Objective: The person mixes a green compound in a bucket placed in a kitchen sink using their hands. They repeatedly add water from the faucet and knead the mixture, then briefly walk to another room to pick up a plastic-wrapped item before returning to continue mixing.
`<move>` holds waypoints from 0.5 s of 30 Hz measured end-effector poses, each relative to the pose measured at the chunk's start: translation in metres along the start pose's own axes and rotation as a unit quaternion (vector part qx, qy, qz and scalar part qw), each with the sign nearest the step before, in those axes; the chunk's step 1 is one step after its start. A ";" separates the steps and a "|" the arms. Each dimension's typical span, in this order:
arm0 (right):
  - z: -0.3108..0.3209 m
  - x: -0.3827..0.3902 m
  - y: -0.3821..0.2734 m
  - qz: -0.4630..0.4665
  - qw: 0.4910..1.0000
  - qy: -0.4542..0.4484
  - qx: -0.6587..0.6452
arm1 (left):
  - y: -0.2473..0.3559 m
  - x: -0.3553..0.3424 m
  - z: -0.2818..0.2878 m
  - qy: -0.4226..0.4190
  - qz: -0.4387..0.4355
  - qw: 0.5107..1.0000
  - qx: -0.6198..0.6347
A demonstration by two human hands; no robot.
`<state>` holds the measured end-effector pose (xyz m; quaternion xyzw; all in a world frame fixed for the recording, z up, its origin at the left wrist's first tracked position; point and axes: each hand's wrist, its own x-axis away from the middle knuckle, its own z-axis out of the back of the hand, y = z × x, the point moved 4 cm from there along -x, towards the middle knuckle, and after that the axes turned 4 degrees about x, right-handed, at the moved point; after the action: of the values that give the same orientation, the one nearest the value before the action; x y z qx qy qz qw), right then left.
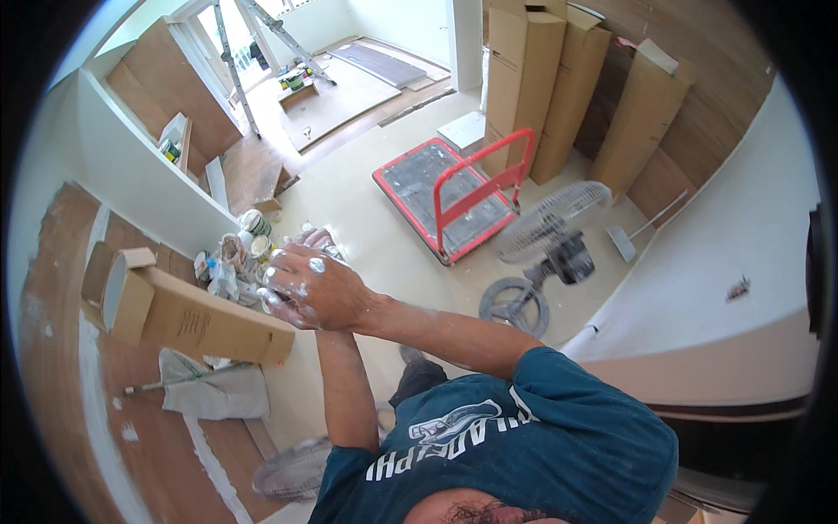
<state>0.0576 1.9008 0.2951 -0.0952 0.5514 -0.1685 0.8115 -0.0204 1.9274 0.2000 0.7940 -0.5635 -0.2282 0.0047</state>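
Observation:
My two hands are together in front of me, left of the middle. My right hand [319, 284] lies on top, its fingers bent, with white smears on the knuckles and fingers. Beneath and beyond it is my left hand [319, 239], mostly covered; only some whitish, bent fingers show past the right hand. Whatever lies between the palms, if anything, is hidden. Just beyond and left of the hands, paint cans [255, 222] and a crumpled plastic bag [225, 284] stand on the floor.
Ahead stands a red-framed platform trolley [441, 196], with a floor fan [559, 227] to its right. Tall cardboard boxes [524, 83] lean at the back right. A long carton [209, 319] and a pale cloth sack [218, 389] lie left. A stepladder [229, 61] stands far off.

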 end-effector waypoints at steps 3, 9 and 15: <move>-0.042 -0.046 0.082 0.029 0.998 0.042 0.024 | -0.007 -0.099 0.044 -0.001 0.024 1.000 0.004; -0.092 -0.152 0.255 0.033 0.990 0.067 0.122 | -0.049 -0.318 0.108 0.010 0.110 0.993 0.036; -0.102 -0.250 0.439 -0.041 0.966 0.099 0.237 | -0.121 -0.543 0.149 -0.012 0.193 0.980 0.056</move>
<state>-0.0469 2.4048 0.3236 0.0940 0.5687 -0.3363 0.7447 -0.1087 2.4956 0.2285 0.6665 -0.7180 -0.2006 -0.0030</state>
